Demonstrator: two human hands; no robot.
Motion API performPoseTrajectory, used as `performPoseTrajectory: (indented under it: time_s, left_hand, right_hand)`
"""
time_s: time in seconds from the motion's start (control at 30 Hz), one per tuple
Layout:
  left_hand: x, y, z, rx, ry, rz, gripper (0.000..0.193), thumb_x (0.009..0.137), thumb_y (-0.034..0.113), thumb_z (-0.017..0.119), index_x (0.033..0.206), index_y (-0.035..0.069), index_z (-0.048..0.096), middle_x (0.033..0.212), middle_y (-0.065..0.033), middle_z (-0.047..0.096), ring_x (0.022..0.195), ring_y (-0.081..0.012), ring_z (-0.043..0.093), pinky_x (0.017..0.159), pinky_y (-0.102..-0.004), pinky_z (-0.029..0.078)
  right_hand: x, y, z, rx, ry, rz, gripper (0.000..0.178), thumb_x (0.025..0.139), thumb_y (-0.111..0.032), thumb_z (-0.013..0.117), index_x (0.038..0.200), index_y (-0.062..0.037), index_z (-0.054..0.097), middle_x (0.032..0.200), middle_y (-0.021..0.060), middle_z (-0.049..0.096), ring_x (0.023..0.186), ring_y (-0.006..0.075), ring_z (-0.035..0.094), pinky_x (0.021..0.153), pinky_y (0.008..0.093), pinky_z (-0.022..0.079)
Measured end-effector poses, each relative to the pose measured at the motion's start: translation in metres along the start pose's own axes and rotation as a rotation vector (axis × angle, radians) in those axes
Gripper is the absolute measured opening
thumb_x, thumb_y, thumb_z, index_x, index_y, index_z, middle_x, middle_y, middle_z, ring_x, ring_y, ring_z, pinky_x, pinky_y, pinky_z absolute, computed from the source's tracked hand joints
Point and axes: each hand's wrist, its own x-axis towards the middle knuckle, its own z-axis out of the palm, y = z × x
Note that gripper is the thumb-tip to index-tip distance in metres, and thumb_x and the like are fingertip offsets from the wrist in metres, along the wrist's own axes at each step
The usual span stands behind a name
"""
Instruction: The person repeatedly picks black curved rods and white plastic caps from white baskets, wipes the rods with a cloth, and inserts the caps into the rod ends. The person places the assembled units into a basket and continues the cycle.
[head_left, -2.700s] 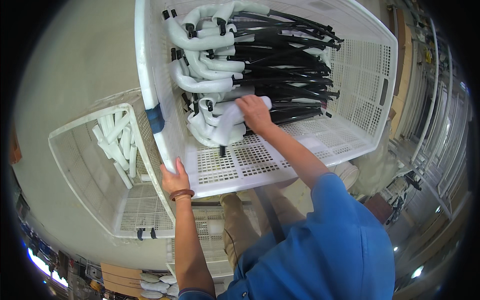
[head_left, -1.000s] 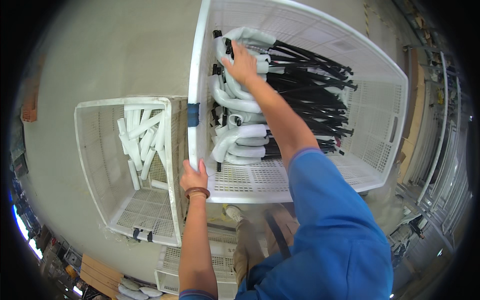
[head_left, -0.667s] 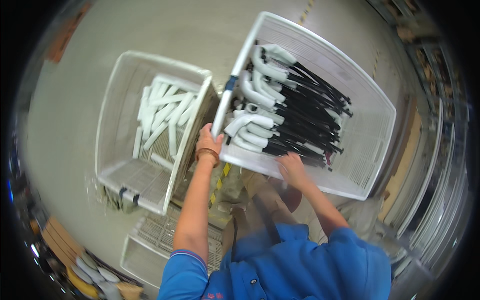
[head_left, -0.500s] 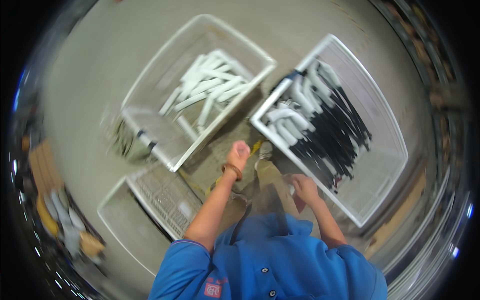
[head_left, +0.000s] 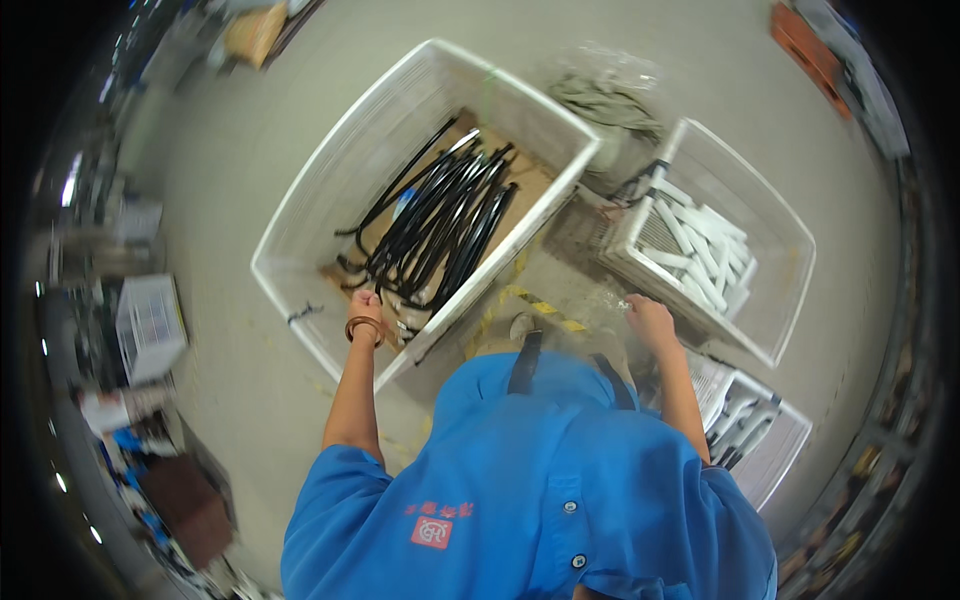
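Note:
My left hand [head_left: 367,303], with a brown bangle at the wrist, is closed over the near left part of a large white bin [head_left: 330,170]. Right beside its fingers are the bent ends of several glossy black tubes [head_left: 440,225] lying in that bin. Whether it grips one is hidden. My right hand [head_left: 650,322] is above the floor, its fingers curled, short of a second white bin [head_left: 790,210] that holds white tube-like pieces [head_left: 705,250]. What those fingers hold, if anything, is too small to make out.
A third bin [head_left: 785,450] with white and dark pieces stands by my right forearm. Bunched greenish cloth [head_left: 610,105] lies behind the bins. Yellow-black floor tape [head_left: 545,308] runs near my feet. A white crate [head_left: 150,325] stands at the left; an orange object [head_left: 805,55] lies far right.
My body has turned right, so different bins are in front of me. The bin of white pieces is now at the right. My left hand has come over the bin of black tubes.

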Motion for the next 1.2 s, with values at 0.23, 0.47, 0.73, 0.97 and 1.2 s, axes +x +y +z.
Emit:
performPoseTrajectory:
  time_s: [0.23,0.47,0.73,0.97,1.2]
  left_hand:
    - [-0.106,-0.131,0.025,-0.438,0.111,-0.465,0.007,0.089,0.008,0.058,0.085,0.007,0.063,0.067,-0.0028,0.063,0.058,-0.0133,0.061,0.051,-0.0277,0.049]
    - [-0.111,-0.084,0.062,-0.104,0.037,-0.455,0.016,0.085,0.016,0.068,0.095,0.004,0.065,0.081,-0.0071,0.068,0.076,-0.0182,0.065,0.074,-0.0321,0.053]
    - [0.111,-0.109,0.154,0.064,-0.291,-0.363,0.044,0.084,0.028,0.07,0.118,0.002,0.059,0.121,-0.0192,0.06,0.108,-0.0331,0.06,0.092,-0.0402,0.048]
    - [0.255,-0.233,0.274,0.228,-0.416,-0.439,0.074,0.08,0.038,0.075,0.138,0.004,0.044,0.138,-0.0224,0.048,0.126,-0.0385,0.048,0.105,-0.0419,0.04]
    - [0.323,-0.32,0.312,0.607,-0.434,-0.245,0.104,0.065,0.052,0.085,0.14,-0.001,0.038,0.138,-0.0233,0.048,0.126,-0.0373,0.048,0.106,-0.0405,0.041]
  right_hand:
    - [0.085,-0.173,0.036,0.124,-0.353,-0.492,0.032,0.085,-0.018,0.059,0.115,-0.0075,0.065,0.103,0.0157,0.069,0.096,0.0356,0.064,0.084,0.0436,0.05]
    - [0.218,-0.24,0.163,0.689,-0.511,-0.233,0.031,0.085,-0.018,0.062,0.111,-0.0022,0.065,0.093,0.0159,0.07,0.086,0.0282,0.067,0.077,0.0368,0.052]
    - [0.366,-0.183,0.436,-0.006,-0.537,-0.084,0.028,0.081,-0.021,0.061,0.094,0.0023,0.068,0.094,0.0198,0.07,0.094,0.0372,0.065,0.081,0.041,0.05]
    - [0.373,-0.149,0.655,0.574,-0.755,0.788,0.02,0.087,-0.016,0.067,0.071,-0.0086,0.057,0.06,0.0047,0.051,0.053,0.0167,0.05,0.049,0.0348,0.038]
    - [0.389,-0.187,0.684,1.151,-0.568,1.036,0.022,0.084,-0.021,0.073,0.076,-0.0119,0.054,0.062,-0.0011,0.049,0.052,0.0121,0.047,0.047,0.0284,0.037]
